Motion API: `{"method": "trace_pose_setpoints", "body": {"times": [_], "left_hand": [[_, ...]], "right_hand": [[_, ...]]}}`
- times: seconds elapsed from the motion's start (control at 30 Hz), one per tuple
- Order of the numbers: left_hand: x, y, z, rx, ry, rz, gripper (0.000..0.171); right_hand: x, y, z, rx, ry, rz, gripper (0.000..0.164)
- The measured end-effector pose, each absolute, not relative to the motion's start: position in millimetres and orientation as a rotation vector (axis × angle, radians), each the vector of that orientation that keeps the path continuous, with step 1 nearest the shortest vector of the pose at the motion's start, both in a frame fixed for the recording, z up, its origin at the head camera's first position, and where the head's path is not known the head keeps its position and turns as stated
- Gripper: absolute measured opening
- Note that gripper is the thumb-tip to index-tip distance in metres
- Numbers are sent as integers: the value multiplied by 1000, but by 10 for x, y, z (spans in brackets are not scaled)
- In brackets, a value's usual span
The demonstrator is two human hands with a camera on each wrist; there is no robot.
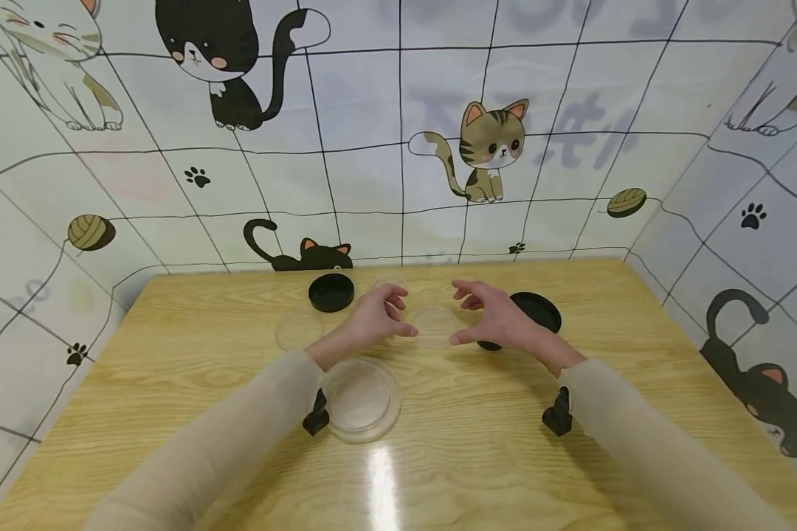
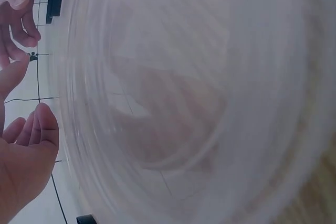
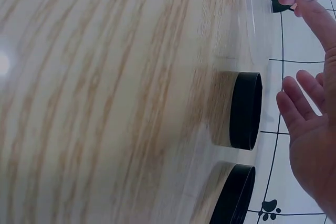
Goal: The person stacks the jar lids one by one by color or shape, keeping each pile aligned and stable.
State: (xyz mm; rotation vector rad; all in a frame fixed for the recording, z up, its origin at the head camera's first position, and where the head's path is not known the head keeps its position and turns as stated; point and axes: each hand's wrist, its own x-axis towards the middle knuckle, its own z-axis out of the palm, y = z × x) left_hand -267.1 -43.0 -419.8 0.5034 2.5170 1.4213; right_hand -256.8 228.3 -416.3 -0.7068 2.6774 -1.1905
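Observation:
My left hand (image 1: 378,316) and right hand (image 1: 494,317) hover on either side of a clear round container (image 1: 435,328), fingers loosely bent and nothing held. Its transparent wall makes the outline faint. Below my left wrist is a larger clear round container (image 1: 361,398), with a smaller ring showing inside its rim; close up, this clear plastic (image 2: 173,93) fills most of the left wrist view. Two black round lids (image 3: 245,111) stand near my right hand (image 3: 315,145) in the right wrist view. In the head view that hand partly covers them.
Another black round lid (image 1: 331,293) lies behind my left wrist, toward the back edge. Left of that wrist is a thin clear disc (image 1: 299,330). A faint clear round piece (image 1: 390,282) sits behind my left fingers. A cat-patterned sheet (image 1: 372,177) rises behind the wooden table (image 1: 478,457).

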Motion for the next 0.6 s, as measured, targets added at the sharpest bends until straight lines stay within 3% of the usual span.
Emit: {"method": "trace_pose_setpoints", "body": {"times": [0.6], "left_hand": [[-2722,-375,-4303,505,2484,1263,68]], "right_hand": [[-2542,2334,-4210,-651,2684,-923,93]]}}
